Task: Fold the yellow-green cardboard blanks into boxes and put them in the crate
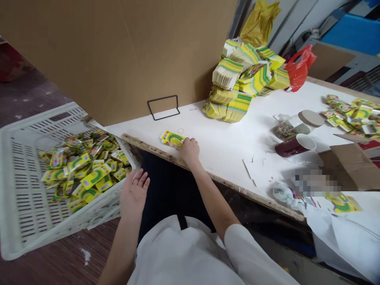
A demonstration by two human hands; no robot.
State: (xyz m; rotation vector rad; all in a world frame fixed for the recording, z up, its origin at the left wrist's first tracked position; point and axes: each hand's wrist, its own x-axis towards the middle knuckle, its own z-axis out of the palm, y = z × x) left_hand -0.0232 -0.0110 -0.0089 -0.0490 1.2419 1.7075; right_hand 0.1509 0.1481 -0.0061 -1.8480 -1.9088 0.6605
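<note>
My right hand [190, 152] is at the front edge of the white table, its fingers closed on the right end of a flat yellow-and-green printed card [172, 139]. The card lies almost flat on the tabletop; whether it is one piece or a thin stack, I cannot tell. Palm up and fingers apart, my left hand [135, 194] holds nothing. It hovers by the right rim of a white plastic basket [18, 233]. Inside the basket is a loose heap of small yellow-and-green packets [95, 176].
A tall cardboard sheet [118, 59] stands behind the table [219, 146], with a black wire frame [163, 118] before it. Bundled yellow cards [228, 75] are piled beyond. Rightward are a glass jar [292, 126], a dark red mug [292, 145], a cardboard box [353, 162] and scattered packets [344, 113].
</note>
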